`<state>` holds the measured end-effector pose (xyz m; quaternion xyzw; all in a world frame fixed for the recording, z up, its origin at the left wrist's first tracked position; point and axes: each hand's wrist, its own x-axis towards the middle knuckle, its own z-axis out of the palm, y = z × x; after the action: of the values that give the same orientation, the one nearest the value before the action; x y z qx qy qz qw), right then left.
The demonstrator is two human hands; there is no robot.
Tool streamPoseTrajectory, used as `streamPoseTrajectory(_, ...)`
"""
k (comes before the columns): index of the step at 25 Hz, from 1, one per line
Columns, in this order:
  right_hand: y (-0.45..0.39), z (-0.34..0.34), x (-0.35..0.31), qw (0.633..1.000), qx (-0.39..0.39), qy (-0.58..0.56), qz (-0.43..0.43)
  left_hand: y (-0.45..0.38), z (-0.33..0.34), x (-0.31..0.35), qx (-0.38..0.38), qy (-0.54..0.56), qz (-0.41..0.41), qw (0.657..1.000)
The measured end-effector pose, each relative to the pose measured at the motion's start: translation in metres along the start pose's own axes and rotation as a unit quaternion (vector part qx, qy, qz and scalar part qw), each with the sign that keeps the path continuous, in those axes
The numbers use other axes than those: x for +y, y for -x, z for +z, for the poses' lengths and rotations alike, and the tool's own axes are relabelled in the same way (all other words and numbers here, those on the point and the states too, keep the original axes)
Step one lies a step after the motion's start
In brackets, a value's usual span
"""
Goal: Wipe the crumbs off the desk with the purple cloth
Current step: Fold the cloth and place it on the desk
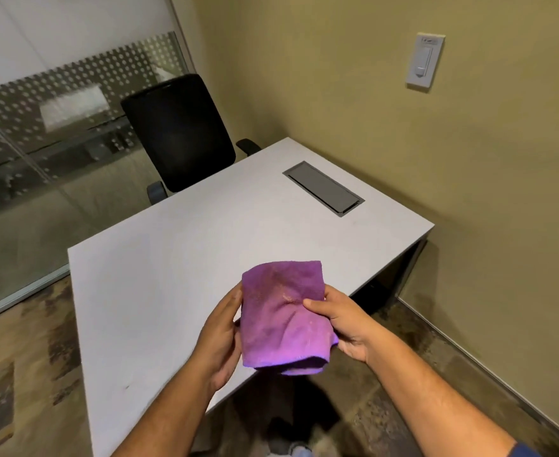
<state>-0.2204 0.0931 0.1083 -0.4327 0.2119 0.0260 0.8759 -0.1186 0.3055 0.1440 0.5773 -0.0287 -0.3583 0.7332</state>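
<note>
From the head view, both hands hold the purple cloth point(284, 316) up above the near right corner of the pale grey table point(172, 258). The left hand point(220, 338) closes on the cloth's left edge, thumb hidden behind the fabric. The right hand point(347, 324) pinches the right edge, its thumb pressed flat on top and its fingers curled beneath. The cloth is folded and wrinkled, with small specks on its upper face. A dark recessed hatch point(323, 188) sits at the table's far right. A black office chair point(179, 133) stands at the far side.
</note>
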Motion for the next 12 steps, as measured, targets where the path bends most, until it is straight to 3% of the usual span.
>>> streamPoseTrajectory(4,-0.032,0.007,-0.029,0.999,-0.018,-0.028,-0.007,-0.049,0.001,-0.010,-0.016,0.104,-0.086,0.991)
streamPoseTrajectory(7,-0.057,0.012,-0.054,0.998,-0.051,-0.028,0.014,-0.078,0.000,-0.009,-0.087,0.177,-0.173,0.965)
streamPoseTrajectory(9,-0.071,0.013,-0.077,0.996,-0.082,0.000,0.020,-0.091,-0.013,0.004,-0.095,0.165,-0.178,0.965)
streamPoseTrajectory(12,-0.091,0.013,-0.113,0.992,-0.110,0.054,0.013,-0.112,-0.036,0.039,-0.176,0.131,-0.129,0.967)
